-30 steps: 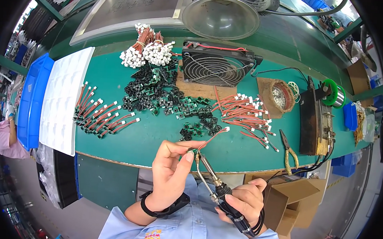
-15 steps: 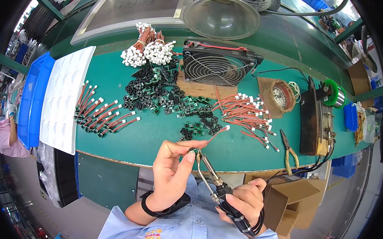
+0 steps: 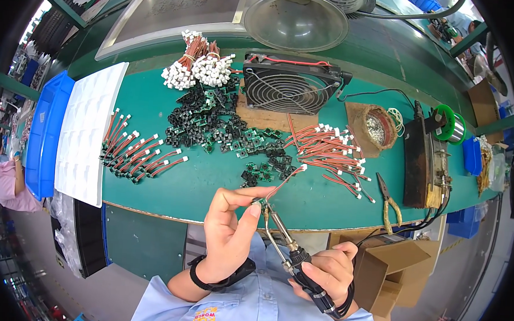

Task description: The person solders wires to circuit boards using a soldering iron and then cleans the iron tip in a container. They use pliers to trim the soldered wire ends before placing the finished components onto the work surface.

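Just off the table's near edge, my left hand (image 3: 225, 231) pinches a small circuit board (image 3: 257, 201) between thumb and fingertips. From that board a red-brown wire lead (image 3: 285, 182) rises to the right and ends in a white connector. My right hand (image 3: 331, 273) is wrapped round a soldering iron (image 3: 299, 258) with a thin metal tube alongside it. The iron's tip meets the board end of the lead; my fingertips partly hide the joint. Beyond my hands lies a pile of black and green boards (image 3: 209, 120). Loose wire leads (image 3: 327, 149) lie to its right.
Wired boards (image 3: 138, 160) lie in a row at left beside a white tray (image 3: 87, 134) and blue bin (image 3: 46, 132). A fan (image 3: 290, 86) stands at the back. Pliers (image 3: 387, 203), a tin (image 3: 376, 129), a black soldering unit (image 3: 416, 163) and solder spool (image 3: 453, 127) are at right.
Both hands keep almost the same pose and grip. The lead's connector end and the iron's tip have shifted very slightly.
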A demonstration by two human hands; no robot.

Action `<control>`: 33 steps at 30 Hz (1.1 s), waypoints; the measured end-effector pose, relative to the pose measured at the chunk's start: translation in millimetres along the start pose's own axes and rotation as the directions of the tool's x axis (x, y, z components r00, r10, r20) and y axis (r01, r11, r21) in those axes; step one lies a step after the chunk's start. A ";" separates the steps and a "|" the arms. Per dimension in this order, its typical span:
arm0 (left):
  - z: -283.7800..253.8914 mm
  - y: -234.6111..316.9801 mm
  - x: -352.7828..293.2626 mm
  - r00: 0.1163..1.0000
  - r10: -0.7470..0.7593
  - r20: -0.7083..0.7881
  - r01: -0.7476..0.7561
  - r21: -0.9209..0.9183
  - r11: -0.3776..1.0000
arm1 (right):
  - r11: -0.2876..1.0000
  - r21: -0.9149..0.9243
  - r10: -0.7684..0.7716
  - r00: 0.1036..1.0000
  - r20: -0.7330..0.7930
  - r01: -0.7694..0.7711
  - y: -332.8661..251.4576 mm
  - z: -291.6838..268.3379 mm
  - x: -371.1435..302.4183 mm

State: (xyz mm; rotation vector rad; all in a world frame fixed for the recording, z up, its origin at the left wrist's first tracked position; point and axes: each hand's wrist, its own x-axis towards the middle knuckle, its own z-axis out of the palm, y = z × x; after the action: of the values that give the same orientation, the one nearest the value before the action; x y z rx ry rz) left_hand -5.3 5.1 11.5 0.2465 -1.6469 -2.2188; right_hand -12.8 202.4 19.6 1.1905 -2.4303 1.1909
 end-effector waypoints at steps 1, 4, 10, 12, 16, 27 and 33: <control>-1.0 -0.1 0.0 1.000 0.008 -0.010 -0.008 0.023 1.000 | 1.000 0.001 -0.001 1.000 0.018 0.001 -0.7 -0.7 0.3; -1.7 3.7 1.3 1.000 0.004 -0.029 -0.003 0.033 0.999 | 0.999 -0.045 0.012 0.999 -0.030 -0.013 1.6 -10.5 -1.8; -8.2 18.6 3.8 0.983 -0.171 0.071 0.184 -0.248 0.951 | 0.945 -0.107 0.212 0.828 -0.520 -0.309 49.9 -11.1 1.0; -5.2 25.3 2.9 0.976 -0.210 0.052 0.216 -0.266 0.939 | 0.891 -0.211 0.253 0.827 -0.503 -0.402 74.5 -8.5 11.3; 0.2 34.6 2.1 0.955 -0.295 0.034 0.291 -0.312 0.905 | 0.813 -0.187 0.404 0.765 -0.502 -0.552 86.1 -11.1 13.1; -1.0 40.3 3.2 0.909 -0.393 0.136 0.413 -0.416 0.810 | 0.814 -0.034 0.507 0.737 -0.447 -0.580 74.4 -8.5 17.8; -5.6 34.8 3.6 0.919 -0.373 0.128 0.391 -0.421 0.818 | 0.847 0.151 0.495 0.655 -0.571 -0.509 65.6 1.3 15.5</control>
State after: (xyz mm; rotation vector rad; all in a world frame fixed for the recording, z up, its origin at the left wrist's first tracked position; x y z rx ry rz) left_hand -0.2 -9.9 43.1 0.4446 -1.1307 -2.8434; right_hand -70.8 215.9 -12.1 0.0358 -2.2837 1.3896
